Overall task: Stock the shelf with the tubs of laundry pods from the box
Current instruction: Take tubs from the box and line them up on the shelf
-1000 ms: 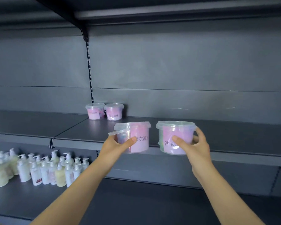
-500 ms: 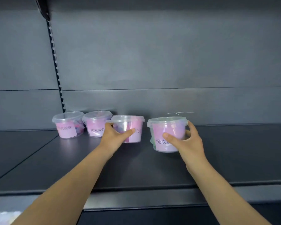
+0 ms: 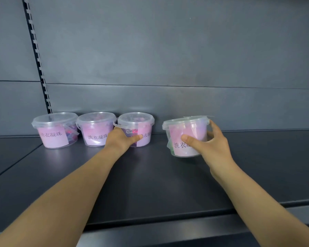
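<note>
Two clear tubs of laundry pods with pink labels, a first tub point(image 3: 54, 130) and a second tub point(image 3: 95, 128), stand side by side against the back wall of the dark shelf point(image 3: 150, 184). My left hand point(image 3: 120, 139) grips a third tub point(image 3: 138, 126) set right next to them in the row. My right hand point(image 3: 210, 142) holds a fourth tub point(image 3: 187, 134), tilted slightly, a little forward and apart to the right. The box is out of view.
A slotted upright rail point(image 3: 37, 59) runs down the back panel at the left. A seam point(image 3: 16, 163) divides the shelf from the neighbouring section on the left. The shelf's front lip point(image 3: 168, 227) lies close to me.
Both hands carried their tubs from the shelf's front edge to its back. The left tub now stands in line with the two earlier tubs; the view has moved closer.
</note>
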The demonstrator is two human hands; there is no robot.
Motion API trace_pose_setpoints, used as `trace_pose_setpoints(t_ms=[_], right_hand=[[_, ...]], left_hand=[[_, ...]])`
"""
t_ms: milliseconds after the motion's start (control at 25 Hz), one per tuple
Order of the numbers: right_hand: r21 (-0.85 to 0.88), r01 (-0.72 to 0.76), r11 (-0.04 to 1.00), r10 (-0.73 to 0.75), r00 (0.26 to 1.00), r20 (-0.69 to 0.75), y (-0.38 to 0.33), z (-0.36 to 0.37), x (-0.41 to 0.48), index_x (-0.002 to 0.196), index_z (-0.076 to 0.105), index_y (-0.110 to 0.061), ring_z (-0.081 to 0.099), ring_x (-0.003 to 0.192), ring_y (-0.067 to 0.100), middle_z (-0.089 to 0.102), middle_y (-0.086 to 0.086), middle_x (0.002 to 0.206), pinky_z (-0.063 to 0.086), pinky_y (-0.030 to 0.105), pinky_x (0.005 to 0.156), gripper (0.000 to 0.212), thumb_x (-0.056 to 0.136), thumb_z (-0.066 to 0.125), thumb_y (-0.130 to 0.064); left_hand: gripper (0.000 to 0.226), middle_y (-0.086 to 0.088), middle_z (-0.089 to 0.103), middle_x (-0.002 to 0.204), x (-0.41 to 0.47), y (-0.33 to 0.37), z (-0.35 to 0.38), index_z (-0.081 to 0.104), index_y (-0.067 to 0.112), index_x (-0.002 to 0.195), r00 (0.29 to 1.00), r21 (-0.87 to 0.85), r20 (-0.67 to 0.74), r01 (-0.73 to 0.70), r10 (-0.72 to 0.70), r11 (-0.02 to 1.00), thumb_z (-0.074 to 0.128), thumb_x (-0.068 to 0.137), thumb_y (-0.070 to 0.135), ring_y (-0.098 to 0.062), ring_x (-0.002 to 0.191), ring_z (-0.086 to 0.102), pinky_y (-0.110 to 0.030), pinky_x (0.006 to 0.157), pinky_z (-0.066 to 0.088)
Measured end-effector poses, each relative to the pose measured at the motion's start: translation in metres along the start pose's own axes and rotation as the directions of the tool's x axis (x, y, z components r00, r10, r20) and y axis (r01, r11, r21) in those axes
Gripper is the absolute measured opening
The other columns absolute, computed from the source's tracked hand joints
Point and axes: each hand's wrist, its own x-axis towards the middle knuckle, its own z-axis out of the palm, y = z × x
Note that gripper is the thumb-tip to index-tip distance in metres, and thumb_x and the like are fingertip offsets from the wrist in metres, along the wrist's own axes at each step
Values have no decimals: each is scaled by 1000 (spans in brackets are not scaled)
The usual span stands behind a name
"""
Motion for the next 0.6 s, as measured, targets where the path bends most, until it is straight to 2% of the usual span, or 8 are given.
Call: trace_pose_setpoints(t_ms=[160, 280, 400, 480, 600], right_hand=[[-12, -17, 1000, 17, 1000, -10, 0, -1, -4, 128, 47, -23, 60, 94, 10, 59, -5, 111, 46, 18, 72, 73, 65, 84, -20], [-6, 0, 1000, 0, 1000, -13, -2, -1, -11, 130, 46, -20, 59, 98, 10, 58, -4, 117, 47, 22, 79, 77, 64, 85, -21], [48, 25, 999, -25, 1000, -15, -8, -5, -22, 126, 47, -22, 59, 90, -1, 58, -11, 107, 48, 13, 68, 71, 66, 84, -18], [81, 26, 996, -25, 999, -21, -13, -12, -32, 122, 47, -25, 58, 87, -3, 58, -15, 102, 49, 10, 63, 67, 66, 83, -18], [120, 12, 993, -9, 1000, -25, -21, -28, -49, 123, 49, -21, 61, 93, 3, 60, -7, 109, 48, 15, 70, 65, 67, 82, -18]], left_hand=[[65, -15, 63, 116, 5, -1, 1, 53, 2, 119, 998, 119, -13, 63, -62, 991, 68, 77, 49, -32, 110, 56, -28, 78, 38], [61, -15, 63, 116, 6, 5, 1, 55, 4, 119, 998, 198, 26, 46, -52, 979, 63, 80, 50, -32, 110, 56, -29, 78, 38], [56, -19, 61, 117, 1, 9, -5, 56, -1, 117, 997, 253, 53, 49, -65, 966, 58, 86, 45, -35, 112, 55, -33, 86, 41], [52, -22, 62, 112, -7, 8, -11, 59, -5, 108, 992, 249, 76, 75, -97, 966, 55, 88, 43, -36, 106, 56, -34, 81, 40], [30, -18, 61, 88, -31, 10, -24, 61, 3, 80, 985, 140, 125, 99, -116, 985, 57, 87, 32, -30, 80, 53, -30, 72, 38]])
